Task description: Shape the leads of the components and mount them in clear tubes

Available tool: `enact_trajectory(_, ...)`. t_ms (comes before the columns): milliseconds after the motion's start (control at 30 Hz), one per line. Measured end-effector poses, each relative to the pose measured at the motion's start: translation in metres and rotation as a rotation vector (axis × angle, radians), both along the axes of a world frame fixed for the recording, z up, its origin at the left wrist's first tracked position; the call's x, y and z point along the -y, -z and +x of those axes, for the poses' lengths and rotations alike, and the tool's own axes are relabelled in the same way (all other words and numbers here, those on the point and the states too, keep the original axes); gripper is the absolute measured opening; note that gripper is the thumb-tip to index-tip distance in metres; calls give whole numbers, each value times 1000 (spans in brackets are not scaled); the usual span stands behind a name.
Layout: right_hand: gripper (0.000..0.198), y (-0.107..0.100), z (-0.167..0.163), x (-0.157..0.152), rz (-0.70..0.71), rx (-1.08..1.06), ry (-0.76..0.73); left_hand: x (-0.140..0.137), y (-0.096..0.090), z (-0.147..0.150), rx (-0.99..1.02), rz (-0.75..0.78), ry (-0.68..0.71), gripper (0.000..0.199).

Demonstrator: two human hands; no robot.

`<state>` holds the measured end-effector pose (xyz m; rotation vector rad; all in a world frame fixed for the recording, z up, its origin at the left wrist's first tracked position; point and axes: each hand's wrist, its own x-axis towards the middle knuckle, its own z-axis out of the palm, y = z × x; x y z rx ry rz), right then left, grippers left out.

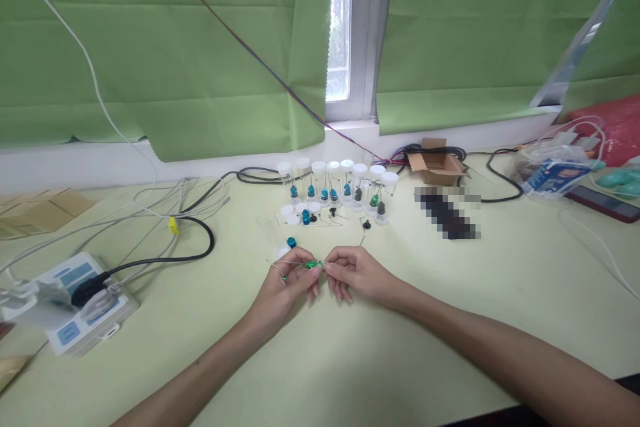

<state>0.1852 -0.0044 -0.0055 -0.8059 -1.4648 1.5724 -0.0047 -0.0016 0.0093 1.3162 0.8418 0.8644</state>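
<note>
A small glossy green part with a thin metal wire [311, 265] is held between my two hands above the table. My left hand [286, 290] is closed, pinching the green part between thumb and fingers, with the wire running out to the left past the forefinger. My right hand [356, 272] is closed too, thumb and forefinger pressed at the part's right end, so that end is mostly hidden. Just beyond the left hand lies a blue part [291, 242] beside a white cap. A black disc-shaped piece [367, 224] lies past the right hand.
Behind the hands stands a row of clear tubes with white lids [333, 180] holding blue, green and dark parts. Loose white caps [293, 219] lie before them. A power strip [83, 300] with cables is at left; an open cardboard box [436, 165] and a plastic bag [550, 170] at right.
</note>
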Motion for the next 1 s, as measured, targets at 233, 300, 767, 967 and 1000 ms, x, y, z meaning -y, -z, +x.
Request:
enact_trajectory(233,34,-1,0,2,1,25,-9,2,-3,1,-43,13,3,18)
enact_trajectory(300,33,-1,0,2,2,34,-11,2,-3,1,-54,23,6,18)
enact_trajectory(767,31,-4,0,4,11,65,-15,1,-2,0,-57,10,12,19)
enact_trajectory(967,30,-3,0,4,19,61,-24,3,-4,2,-46,-56,13,23)
enact_trajectory(1000,30,-2,0,4,24,59,-26,3,-4,2,-50,-69,14,23)
